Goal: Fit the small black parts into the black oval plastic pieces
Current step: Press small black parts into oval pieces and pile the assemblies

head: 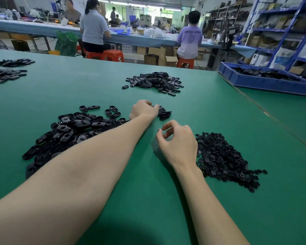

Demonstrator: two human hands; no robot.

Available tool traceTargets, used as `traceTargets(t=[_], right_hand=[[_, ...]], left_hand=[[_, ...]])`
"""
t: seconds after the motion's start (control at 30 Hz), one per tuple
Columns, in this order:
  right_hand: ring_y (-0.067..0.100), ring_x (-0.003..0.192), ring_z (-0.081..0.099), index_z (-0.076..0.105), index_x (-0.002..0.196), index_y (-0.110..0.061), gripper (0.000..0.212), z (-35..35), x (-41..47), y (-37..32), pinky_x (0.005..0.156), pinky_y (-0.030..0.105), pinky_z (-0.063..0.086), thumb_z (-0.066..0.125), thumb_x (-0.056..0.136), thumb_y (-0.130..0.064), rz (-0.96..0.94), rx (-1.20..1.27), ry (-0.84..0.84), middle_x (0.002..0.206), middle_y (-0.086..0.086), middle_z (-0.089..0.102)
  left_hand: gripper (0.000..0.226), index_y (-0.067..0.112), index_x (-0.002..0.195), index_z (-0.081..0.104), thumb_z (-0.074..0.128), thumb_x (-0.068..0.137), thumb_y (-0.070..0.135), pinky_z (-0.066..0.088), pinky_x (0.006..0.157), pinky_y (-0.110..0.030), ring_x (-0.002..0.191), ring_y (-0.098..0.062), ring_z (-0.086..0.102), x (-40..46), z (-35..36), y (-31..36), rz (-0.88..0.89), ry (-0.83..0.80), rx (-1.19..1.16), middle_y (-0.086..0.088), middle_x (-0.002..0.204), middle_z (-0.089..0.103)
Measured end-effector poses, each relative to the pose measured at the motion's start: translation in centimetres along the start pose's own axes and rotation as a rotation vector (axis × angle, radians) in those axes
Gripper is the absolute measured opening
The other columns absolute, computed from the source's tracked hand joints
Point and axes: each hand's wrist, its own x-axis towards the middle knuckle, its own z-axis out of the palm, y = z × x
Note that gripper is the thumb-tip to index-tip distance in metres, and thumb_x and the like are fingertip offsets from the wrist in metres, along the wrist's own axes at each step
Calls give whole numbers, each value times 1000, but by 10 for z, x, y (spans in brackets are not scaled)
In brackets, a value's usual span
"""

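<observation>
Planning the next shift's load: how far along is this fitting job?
Possibly done: the far pile, though fit is unreadable. In hand: left hand holds an oval piece at a small stack; right hand looks empty. Left: big oval pile and small parts.

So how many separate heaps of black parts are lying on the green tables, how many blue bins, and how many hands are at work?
Heaps of black parts: 6 (big oval pieces, small parts, far middle heap, little stack at the left hand, two at far left)
Blue bins: 1
Hands: 2 (left, right)
Total: 9
</observation>
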Motion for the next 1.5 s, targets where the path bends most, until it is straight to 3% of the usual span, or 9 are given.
traceTargets(t=[0.1, 0.23, 0.37, 0.43, 0.53, 0.77, 1.2, 1.33, 1.5], right_hand=[[13, 83, 45, 63, 93, -29, 14, -1, 0, 0, 70, 31, 35, 63, 89, -42, 6, -9, -7, 72, -14, 62], [17, 86, 50, 63, 91, -27, 13, -1, -1, -1, 70, 33, 39, 63, 90, -39, 9, -39, -17, 75, -13, 64], [20, 88, 54, 64, 91, -26, 12, -2, -3, -3, 70, 34, 40, 62, 90, -38, -1, -61, -27, 77, -11, 66], [19, 88, 53, 64, 91, -26, 11, -1, -3, -4, 69, 32, 37, 62, 89, -36, 1, -56, -28, 76, -12, 66], [18, 86, 52, 63, 89, -26, 10, -2, -5, -5, 69, 31, 37, 61, 89, -36, 11, -44, -27, 73, -13, 65], [17, 84, 52, 62, 86, -27, 9, -1, -4, -4, 69, 31, 39, 61, 89, -35, 6, -47, -52, 72, -13, 63], [19, 84, 52, 63, 86, -26, 7, 0, -3, -1, 69, 32, 41, 60, 87, -33, 30, -48, -61, 76, -10, 67], [19, 83, 53, 63, 85, -26, 7, 1, -3, -1, 69, 32, 41, 60, 87, -33, 28, -44, -56, 76, -10, 67], [17, 83, 53, 63, 86, -27, 8, 0, -3, -1, 71, 32, 40, 60, 88, -34, 28, -52, -45, 76, -12, 66]], left_hand=[[38, 32, 121, 63, 63, 87, 49, 47, 88, -29, 110, -20, 63, -16, 0, 2, 71, -17, -90, 6, 108, 71], [17, 32, 98, 64, 66, 84, 42, 47, 78, -27, 95, -14, 65, -44, -6, -6, 193, -66, -171, 17, 79, 66], [8, 31, 90, 65, 66, 85, 38, 51, 77, -28, 89, -13, 66, -52, -22, -19, 301, -89, -39, 17, 74, 65], [7, 31, 92, 65, 64, 86, 35, 48, 74, -27, 90, -13, 66, -44, -38, -22, 321, -25, 61, 16, 77, 67], [16, 29, 102, 67, 60, 89, 33, 50, 84, -31, 102, -19, 64, -24, -65, -28, 315, 80, 232, 9, 98, 72], [34, 20, 124, 60, 57, 93, 33, 43, 98, -41, 126, -32, 48, 12, -95, -54, 242, 112, 526, -11, 127, 59], [36, 28, 113, 71, 62, 82, 13, 48, 98, -33, 117, -23, 61, 7, -95, -54, 103, 39, 377, 1, 118, 70], [28, 28, 97, 76, 59, 83, 11, 49, 91, -30, 106, -21, 65, 1, -91, -52, 162, 82, 311, 5, 104, 74], [14, 29, 89, 74, 66, 85, 18, 52, 90, -32, 90, -14, 65, -18, -80, -27, 337, 93, 67, 14, 80, 67]])
